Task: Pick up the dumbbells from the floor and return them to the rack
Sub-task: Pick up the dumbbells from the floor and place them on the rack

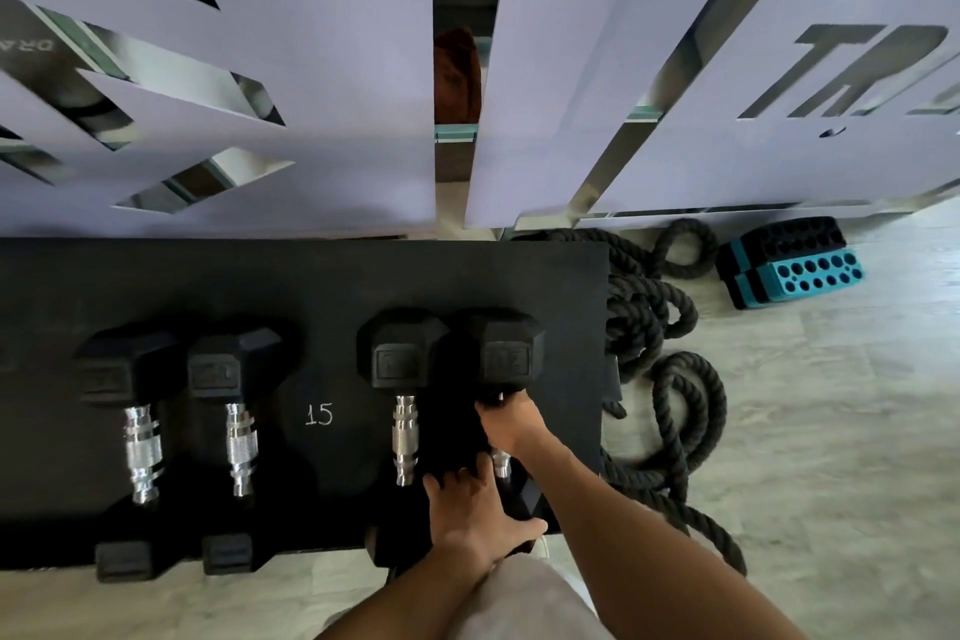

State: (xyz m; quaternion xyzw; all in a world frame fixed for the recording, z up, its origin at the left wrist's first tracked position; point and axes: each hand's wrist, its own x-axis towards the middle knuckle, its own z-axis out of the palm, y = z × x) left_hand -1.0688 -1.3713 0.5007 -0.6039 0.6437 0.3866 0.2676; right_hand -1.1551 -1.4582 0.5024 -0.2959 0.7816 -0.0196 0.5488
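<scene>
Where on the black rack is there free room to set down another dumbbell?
On the black rack, the widest bare patch is around the chalk number 15, between the second dumbbell and the third dumbbell. The far strip behind the heads is also bare. The right end is crowded: both hands are on the fourth dumbbell.

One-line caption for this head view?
Both hands, right hand and left hand, grip the rightmost of four dumbbells on the black rack.

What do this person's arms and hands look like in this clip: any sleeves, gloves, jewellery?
Both forearms are bare, with no sleeves in view. The left hand and right hand wear no gloves, and no watch, rings or bands show. Pale fabric sits below the arms.
</scene>
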